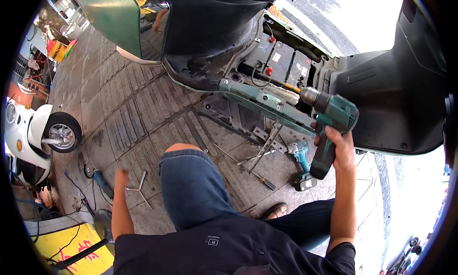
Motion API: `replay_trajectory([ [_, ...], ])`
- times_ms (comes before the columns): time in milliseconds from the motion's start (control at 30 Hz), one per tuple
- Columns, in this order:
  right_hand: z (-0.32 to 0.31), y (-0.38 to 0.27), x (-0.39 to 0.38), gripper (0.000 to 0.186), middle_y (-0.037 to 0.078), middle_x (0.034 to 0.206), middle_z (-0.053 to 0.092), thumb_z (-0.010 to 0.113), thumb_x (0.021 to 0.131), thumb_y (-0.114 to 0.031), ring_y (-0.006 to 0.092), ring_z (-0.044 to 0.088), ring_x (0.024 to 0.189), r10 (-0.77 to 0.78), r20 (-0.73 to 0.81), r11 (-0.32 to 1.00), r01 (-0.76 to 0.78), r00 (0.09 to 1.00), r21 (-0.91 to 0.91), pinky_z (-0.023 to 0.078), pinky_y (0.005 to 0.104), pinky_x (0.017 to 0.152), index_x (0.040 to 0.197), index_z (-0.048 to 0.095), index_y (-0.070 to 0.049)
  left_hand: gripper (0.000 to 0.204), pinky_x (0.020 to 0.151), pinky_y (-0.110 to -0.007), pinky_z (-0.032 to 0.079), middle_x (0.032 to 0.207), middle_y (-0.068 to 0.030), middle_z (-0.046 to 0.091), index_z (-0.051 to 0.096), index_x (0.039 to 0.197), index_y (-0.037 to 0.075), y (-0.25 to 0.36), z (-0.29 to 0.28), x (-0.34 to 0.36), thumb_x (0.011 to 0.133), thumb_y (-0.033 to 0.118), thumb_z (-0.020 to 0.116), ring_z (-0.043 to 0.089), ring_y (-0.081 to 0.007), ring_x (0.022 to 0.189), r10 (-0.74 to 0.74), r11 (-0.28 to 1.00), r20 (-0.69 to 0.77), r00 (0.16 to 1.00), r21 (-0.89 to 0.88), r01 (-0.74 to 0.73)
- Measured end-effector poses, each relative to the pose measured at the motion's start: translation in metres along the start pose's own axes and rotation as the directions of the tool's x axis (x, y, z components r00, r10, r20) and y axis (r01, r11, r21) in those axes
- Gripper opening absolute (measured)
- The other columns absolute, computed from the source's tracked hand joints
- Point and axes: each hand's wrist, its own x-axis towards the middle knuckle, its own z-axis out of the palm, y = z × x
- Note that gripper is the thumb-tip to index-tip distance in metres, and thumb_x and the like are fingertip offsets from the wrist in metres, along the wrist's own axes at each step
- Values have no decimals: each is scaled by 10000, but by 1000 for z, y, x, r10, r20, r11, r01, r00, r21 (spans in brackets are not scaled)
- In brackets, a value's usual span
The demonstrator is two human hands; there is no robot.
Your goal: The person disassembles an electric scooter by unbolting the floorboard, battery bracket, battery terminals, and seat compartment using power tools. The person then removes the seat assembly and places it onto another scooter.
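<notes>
My right hand [339, 148] is wrapped round the grip of a green cordless drill [338, 110]. The drill's chuck points left, with a yellowish bit reaching over the edge of an open scooter floor compartment. Inside that compartment sit dark batteries [282, 60] with red terminal covers and black cables. Along the near side runs a green scooter side panel [267, 100]. Off to the left, my left hand [122, 175] hangs near a three-armed wrench [139, 190] and a blue angle grinder [101, 182] on the ground. Motion smears its fingers, so their state is unclear.
Under the scooter lie a teal impact driver [300, 163], a screwdriver [263, 180], metal bars and a dark cover [229, 108]. A white scooter [31, 136] stands at far left. A yellow sign [90, 251] and loose cords are at lower left.
</notes>
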Motion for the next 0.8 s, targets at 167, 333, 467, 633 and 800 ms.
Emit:
replay_trajectory([
  [167,19,-23,36,375,134,898,681,696,796,-152,158,625,651,-32,-86,982,15,996,-189,512,288,595,1115,600,19,297,851,-431,484,1021,-193,670,643,1087,16,17,-1,-11,869,215,607,633,-384,965,172,972,-197,965,-124,-198],
  [333,21,-42,52,339,105,879,677,681,817,-167,135,606,625,-5,-16,946,0,1000,-325,501,276,572,1096,600,7,207,767,-336,497,970,-149,671,631,1062,6,254,-154,10,893,120,592,657,-285,861,448,694,-382,808,-421,-584],
  [467,34,-62,53,361,93,884,675,683,820,-195,122,592,607,35,-2,921,-33,999,-389,504,266,550,1112,590,-5,191,757,-288,499,927,-128,679,631,1053,-14,361,-198,10,889,69,579,668,-199,848,670,461,-396,627,-440,-771],
  [633,41,-78,56,329,93,861,665,703,822,-163,138,597,605,78,-8,918,-75,997,-389,518,288,570,1086,592,0,186,754,-296,506,912,-126,677,647,1049,-8,447,-218,1,889,57,580,667,-202,835,785,192,-438,439,-502,-843],
  [800,40,-123,97,377,65,836,640,727,787,-226,131,606,593,163,103,777,-63,981,-626,523,277,552,1077,589,-28,210,783,-301,507,963,-118,682,651,1079,5,511,-214,14,895,90,595,659,-202,852,880,63,-385,278,-486,-871],
])
